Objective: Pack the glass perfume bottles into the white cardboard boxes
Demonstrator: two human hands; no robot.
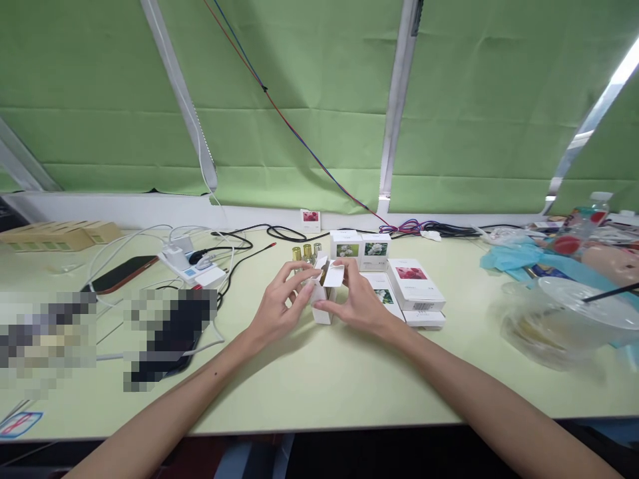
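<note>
A small white carton (323, 315) stands upright on the table with its top flaps open. My left hand (282, 301) is closed at its left side, fingertips at the opening. Something dark shows inside the opening, too small to name. My right hand (363, 303) grips the carton from the right, thumb across its front and fingers by the raised flap (335, 275). Just behind my left fingers stand small bottles with shiny caps (307, 251), two gold and one silver; their lower parts are hidden.
White boxes with flower pictures (414, 283) lie and stand behind and right of my hands. Left are a power strip (202, 271), tangled cables, a brown-edged phone (124, 273) and a blurred-out dark device (172, 336). A plastic cup with a straw (574, 319) stands right, near blue plastic (514, 256).
</note>
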